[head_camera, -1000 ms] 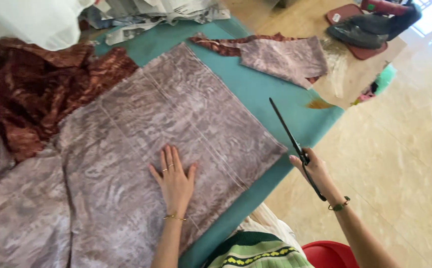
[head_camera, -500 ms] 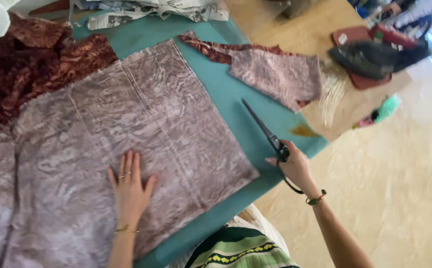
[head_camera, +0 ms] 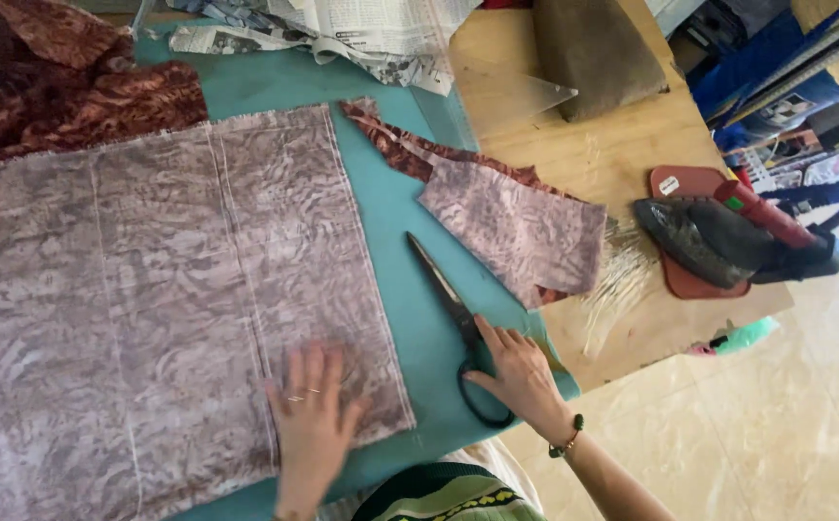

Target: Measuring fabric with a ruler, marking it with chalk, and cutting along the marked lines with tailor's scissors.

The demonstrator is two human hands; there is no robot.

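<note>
From the head camera, looking down: a teal table cover (head_camera: 395, 227) carries most of the work, and past its right edge lies a bare wooden board (head_camera: 574, 159). Crumpled newspaper (head_camera: 342, 34) sits along the far edge, with dark reddish-brown cloth (head_camera: 62, 87) bunched at the far left corner. On the board, a dark clothes iron (head_camera: 718, 241) rests on a red stand, well apart from the hands. A smaller cut piece of fabric (head_camera: 521, 227) lies half on the teal, half on the wood, just beyond the scissors' tip — nothing covers the blades.

The large mauve patterned cloth (head_camera: 149, 299) lies spread flat over the left of the table, its right edge straight and slightly frayed, a pale seam line running down it. The scissors (head_camera: 453, 314) lie on the teal strip between that edge and the small piece, black-handled, blades closed and pointing away.

The left hand (head_camera: 311, 425) presses flat on the cloth's near corner, fingers spread, gripping nothing — slightly blurred. The right hand (head_camera: 521, 376) rests open over the scissor handles, fingertips touching them, not closed round them.
</note>
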